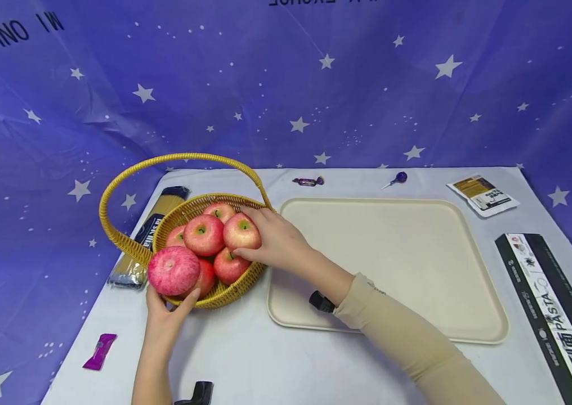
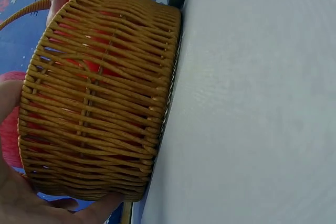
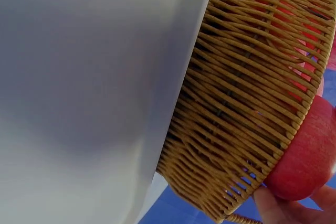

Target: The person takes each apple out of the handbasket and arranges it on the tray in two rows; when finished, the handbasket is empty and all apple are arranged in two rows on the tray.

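A yellow wicker basket (image 1: 237,288) with a tall arched handle holds several red apples (image 1: 204,235). One streaked pink apple (image 1: 173,270) sits at its near left rim. My left hand (image 1: 164,315) grips the basket's near left side; in the left wrist view its thumb lies at the rim and other fingers reach along the lower wall. On the right side, my right hand (image 1: 278,242) holds a red-yellow apple (image 1: 242,230) between thumb and fingers, over the rim. The right wrist view shows fingertips against a red apple (image 3: 304,150). Some lower apples are partly hidden.
A beige tray (image 1: 367,253) lies right of the basket, under the right forearm. Around are a spaghetti pack (image 1: 136,253), purple wrapped candies (image 1: 99,351) (image 1: 308,181), a lollipop (image 1: 400,177), a pouch (image 1: 483,195) and a black pasta box (image 1: 554,315).
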Demonstrator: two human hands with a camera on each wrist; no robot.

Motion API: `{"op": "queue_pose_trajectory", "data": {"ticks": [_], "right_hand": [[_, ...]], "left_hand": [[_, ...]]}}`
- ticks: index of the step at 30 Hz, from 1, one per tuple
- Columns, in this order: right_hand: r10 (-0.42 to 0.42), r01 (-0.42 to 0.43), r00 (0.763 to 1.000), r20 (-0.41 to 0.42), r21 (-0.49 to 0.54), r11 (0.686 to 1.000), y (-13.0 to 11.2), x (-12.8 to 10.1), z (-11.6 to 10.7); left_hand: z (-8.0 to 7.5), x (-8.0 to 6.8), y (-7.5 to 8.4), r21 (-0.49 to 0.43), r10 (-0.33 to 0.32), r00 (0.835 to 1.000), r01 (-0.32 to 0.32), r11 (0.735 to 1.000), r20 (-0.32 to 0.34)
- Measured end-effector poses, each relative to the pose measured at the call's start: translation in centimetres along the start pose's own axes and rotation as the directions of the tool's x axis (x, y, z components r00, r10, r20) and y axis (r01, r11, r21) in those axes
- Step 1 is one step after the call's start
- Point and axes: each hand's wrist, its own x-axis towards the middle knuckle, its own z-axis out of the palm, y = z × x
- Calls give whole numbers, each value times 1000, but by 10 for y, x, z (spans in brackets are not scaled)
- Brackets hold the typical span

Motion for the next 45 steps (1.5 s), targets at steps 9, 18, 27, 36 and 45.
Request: {"op": "queue_pose_trajectory", "data": {"ticks": [9, 18, 27, 36, 45], "right_hand": [[7, 0, 998, -64, 111, 994, 1, -4, -4], [20, 15, 978, -208, 165, 986, 16, -37, -51], [194, -169, 932, -305, 109, 980, 94, -87, -121], [405, -428, 858, -316, -3, 904, 198, -140, -166], [540, -569, 800, -262, -43, 821, 241, -161, -174]], "left_hand": [[3, 0, 0, -75, -31, 1000, 31, 997, 2], [1, -1, -2, -70, -47, 999, 47, 996, 1], [1, 1, -4, -92, -52, 999, 52, 994, -3], [0, -1, -4, -110, -97, 995, 95, 989, -15], [1, 1, -7, -85, -64, 998, 63, 994, -8]]}}
